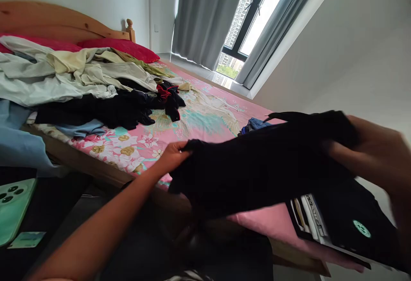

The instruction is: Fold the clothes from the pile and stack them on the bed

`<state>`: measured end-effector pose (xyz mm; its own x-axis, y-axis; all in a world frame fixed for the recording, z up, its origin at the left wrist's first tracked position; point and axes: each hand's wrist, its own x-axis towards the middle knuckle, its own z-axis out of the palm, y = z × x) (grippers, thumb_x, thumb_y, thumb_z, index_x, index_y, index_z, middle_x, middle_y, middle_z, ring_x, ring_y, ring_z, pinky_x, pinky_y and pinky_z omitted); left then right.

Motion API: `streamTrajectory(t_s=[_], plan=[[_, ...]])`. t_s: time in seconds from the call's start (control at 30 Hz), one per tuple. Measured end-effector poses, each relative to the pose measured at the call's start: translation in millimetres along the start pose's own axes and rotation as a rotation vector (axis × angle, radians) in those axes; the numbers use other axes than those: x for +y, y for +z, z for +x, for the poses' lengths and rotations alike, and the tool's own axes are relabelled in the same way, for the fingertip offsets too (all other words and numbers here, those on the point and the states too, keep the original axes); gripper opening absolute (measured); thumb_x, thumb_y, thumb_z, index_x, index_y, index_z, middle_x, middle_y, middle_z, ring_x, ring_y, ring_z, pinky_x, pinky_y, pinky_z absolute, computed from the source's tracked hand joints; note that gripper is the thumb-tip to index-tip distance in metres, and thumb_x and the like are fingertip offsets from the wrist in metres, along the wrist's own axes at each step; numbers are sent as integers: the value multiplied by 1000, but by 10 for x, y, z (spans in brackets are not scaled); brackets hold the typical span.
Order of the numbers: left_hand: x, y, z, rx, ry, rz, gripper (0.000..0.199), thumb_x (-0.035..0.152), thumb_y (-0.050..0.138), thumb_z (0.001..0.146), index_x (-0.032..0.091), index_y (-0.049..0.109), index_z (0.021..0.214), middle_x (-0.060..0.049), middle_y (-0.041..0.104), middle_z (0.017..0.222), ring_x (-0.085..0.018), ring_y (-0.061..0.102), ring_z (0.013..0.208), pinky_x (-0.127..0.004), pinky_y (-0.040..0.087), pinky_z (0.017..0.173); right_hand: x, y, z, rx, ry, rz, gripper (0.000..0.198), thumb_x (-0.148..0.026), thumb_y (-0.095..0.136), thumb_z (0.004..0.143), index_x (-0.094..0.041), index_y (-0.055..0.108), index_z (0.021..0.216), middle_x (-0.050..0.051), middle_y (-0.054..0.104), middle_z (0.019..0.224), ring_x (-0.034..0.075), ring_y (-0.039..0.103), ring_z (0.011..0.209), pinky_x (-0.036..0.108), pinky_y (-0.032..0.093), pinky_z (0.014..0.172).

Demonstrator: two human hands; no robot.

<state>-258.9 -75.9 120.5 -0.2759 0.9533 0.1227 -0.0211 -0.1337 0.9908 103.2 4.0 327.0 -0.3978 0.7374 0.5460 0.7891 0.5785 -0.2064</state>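
Note:
A black garment (pixel 253 169) is stretched sideways in the air between my two hands, above the near side of the bed. Its exact kind is hard to tell. My left hand (pixel 175 156) pinches its left end by an upper corner. At the other end my right hand (pixel 372 152), blurred, is closed with the thumb on the near side of the cloth. Below my right hand lies black fabric with a round pale-green badge (pixel 362 228), beside a row of folded clothes (pixel 308 216). Some blue denim (pixel 255 124) shows behind the held garment.
Heaped clothes (pixel 80 73), white, beige and black, cover the bed's left part. The bed (pixel 205 122) has a pink flowered sheet. A green phone (pixel 16 208) and a card (pixel 27 239) lie on a dark surface at lower left. Grey curtains (pixel 208 15) flank the window.

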Motion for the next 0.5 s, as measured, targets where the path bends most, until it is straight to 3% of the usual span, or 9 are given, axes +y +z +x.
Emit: streamTrajectory(t_s=[0.07, 0.17, 0.27, 0.37, 0.43, 0.5], plan=[[322, -198, 285, 98, 117, 176, 25, 32, 68, 66, 13, 73, 83, 0, 69, 70, -17, 61, 67, -27, 49, 63, 28, 250, 201, 15, 4, 19, 25, -32, 66, 67, -23, 63, 90, -1, 56, 66, 13, 50, 57, 24, 40, 49], [845, -419, 547, 248, 350, 397, 21, 26, 62, 71, 15, 74, 84, 2, 69, 74, -17, 62, 73, -26, 49, 68, 152, 599, 348, 93, -77, 161, 34, -20, 57, 70, -23, 59, 104, 0, 61, 84, 14, 55, 72, 28, 47, 67], [1017, -505, 580, 228, 493, 571, 22, 18, 56, 73, 18, 74, 86, 1, 71, 88, -18, 64, 83, -28, 49, 79, 326, 986, 254, 139, -256, 269, 41, -11, 51, 70, -22, 57, 109, 4, 60, 108, 19, 55, 102, 38, 42, 93], [609, -492, 448, 34, 483, 736, 23, 12, 53, 69, 21, 74, 75, -1, 71, 101, -20, 63, 95, -33, 45, 93, 564, 1511, -114, 99, -331, 240, 40, -8, 49, 68, -22, 60, 104, 6, 56, 117, 23, 49, 115, 44, 34, 103], [105, -449, 285, -71, 349, 809, 21, 11, 55, 68, 22, 72, 66, -4, 71, 104, -23, 61, 103, -39, 41, 100, 757, 1918, -507, 8, -267, 222, 40, -8, 49, 69, -22, 62, 104, 7, 55, 119, 23, 48, 115, 44, 35, 103], [-429, -405, 80, -150, 131, 879, 17, 13, 63, 65, 25, 74, 72, -6, 66, 115, -29, 53, 118, -46, 34, 105, 944, 2297, -959, -139, -145, 250, 45, -7, 46, 68, -23, 62, 107, 7, 54, 122, 23, 46, 119, 44, 34, 105]])
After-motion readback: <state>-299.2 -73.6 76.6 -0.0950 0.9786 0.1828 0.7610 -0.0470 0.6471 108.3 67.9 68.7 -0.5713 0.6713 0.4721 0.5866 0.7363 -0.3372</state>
